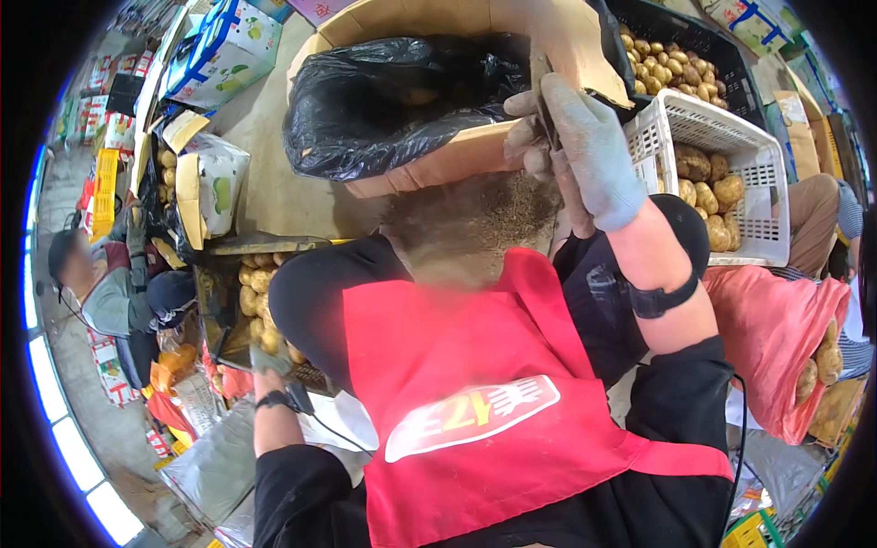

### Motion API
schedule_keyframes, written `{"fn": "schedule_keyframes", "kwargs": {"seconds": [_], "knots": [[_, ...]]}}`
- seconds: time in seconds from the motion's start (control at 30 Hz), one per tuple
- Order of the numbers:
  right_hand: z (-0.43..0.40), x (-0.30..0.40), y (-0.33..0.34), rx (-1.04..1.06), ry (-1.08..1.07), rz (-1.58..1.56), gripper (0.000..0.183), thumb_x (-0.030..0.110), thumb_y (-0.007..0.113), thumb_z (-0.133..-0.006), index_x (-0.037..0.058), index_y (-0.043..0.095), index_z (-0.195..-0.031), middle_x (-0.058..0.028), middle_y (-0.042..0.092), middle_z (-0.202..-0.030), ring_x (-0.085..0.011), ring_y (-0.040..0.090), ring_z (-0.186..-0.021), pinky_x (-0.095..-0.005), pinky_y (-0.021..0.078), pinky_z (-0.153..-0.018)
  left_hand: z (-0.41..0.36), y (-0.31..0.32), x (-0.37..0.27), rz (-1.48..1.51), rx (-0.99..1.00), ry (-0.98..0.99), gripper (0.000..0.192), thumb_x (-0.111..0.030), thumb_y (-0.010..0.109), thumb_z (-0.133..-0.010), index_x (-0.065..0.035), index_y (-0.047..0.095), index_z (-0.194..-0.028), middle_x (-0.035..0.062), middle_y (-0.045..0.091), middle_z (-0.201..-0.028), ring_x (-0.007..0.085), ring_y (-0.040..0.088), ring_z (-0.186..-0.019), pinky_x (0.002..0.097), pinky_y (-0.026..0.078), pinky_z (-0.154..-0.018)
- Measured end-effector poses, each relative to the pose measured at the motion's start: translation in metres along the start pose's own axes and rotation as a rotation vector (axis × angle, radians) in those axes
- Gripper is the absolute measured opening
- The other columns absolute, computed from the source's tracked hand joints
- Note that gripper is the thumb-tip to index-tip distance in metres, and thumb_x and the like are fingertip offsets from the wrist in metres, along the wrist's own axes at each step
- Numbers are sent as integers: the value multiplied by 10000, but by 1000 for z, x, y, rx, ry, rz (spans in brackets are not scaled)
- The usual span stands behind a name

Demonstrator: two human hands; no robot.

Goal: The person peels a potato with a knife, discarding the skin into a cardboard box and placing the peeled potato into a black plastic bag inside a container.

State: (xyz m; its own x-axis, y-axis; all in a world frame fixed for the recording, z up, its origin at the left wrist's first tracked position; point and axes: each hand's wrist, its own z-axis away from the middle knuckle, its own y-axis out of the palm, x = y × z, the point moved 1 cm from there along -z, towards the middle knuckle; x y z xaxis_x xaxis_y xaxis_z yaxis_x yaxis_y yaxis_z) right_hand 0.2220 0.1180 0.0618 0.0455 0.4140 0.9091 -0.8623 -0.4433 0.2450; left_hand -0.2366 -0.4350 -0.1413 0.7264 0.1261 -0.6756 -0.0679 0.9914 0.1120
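My right hand (582, 147), in a dusty pale-blue work glove, is closed around a knife-like tool (545, 103). A brownish handle sticks out below the palm, and the dark blade points up past the fingers. Beside that hand stands a cardboard box (438, 154) lined with a black plastic bag (342, 116); a dim potato-like shape lies inside. Down on the left, my gloved left hand (268, 361) reaches to potatoes (255, 294) in a dark crate (212, 308). Its fingers are at a potato, but whether they grip it is unclear.
On the right are a white plastic crate (754, 147) of potatoes, a black crate (730, 55) of smaller ones and a pink sack (760, 329). Loose soil (507, 212) covers the floor before me. Another person (113, 274) works at left, beside a bag-lined carton (219, 178).
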Motion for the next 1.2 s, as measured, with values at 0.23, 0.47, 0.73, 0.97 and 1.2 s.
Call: {"fn": "schedule_keyframes", "kwargs": {"seconds": [0.23, 0.47, 0.73, 0.97, 1.2], "knots": [[15, 39, -11, -24, -104, 83, 652, 518, 324, -1156, -24, 683, -1207, -40, 711, -836, -64, 603, -569, -188, 411, -392, 115, 286, -86, -546, 460, 455, 466, -327, 487, -1133, -58, 540, -1509, 78, 636, -1440, 165, 604, -1230, 323, 466, -1080], [-21, 34, -22, -84, -20, -301, 745, 535, 328, -1141, -134, 656, -1127, -150, 641, -649, -154, 470, -354, -257, 352, -305, 118, 602, 55, -1897, 1097, 104, 528, -353, 624, -1059, -79, 564, -1506, 14, 732, -1076, 79, 616, -793, 227, 475, -632], [-54, 37, -83, 242, 57, -514, 706, 496, 403, -1116, -172, 602, -1226, -238, 667, -738, -245, 569, -441, -310, 440, -367, 55, 756, 78, -1444, 747, 1761, 720, -532, 708, -986, -181, 468, -1566, 205, 648, -1414, 489, 719, -1087, 703, 583, -849], [-68, 49, -98, 230, 150, -560, 651, 460, 467, -1097, -157, 598, -1256, -227, 690, -815, -248, 615, -548, -308, 477, -446, 93, 713, 119, -1921, 1209, 1098, 317, -238, 666, -995, -53, 720, -1246, 153, 748, -1228, 294, 709, -1183, 372, 530, -1051], [-78, 39, -113, 240, 254, -615, 607, 424, 530, -1077, -142, 593, -1287, -215, 713, -892, -250, 662, -654, -306, 514, -525, -34, 751, 242, -2490, 822, 1058, 467, -363, 615, -986, -108, 679, -1372, 222, 675, -1385, 386, 640, -1297, 433, 511, -1096]]}}
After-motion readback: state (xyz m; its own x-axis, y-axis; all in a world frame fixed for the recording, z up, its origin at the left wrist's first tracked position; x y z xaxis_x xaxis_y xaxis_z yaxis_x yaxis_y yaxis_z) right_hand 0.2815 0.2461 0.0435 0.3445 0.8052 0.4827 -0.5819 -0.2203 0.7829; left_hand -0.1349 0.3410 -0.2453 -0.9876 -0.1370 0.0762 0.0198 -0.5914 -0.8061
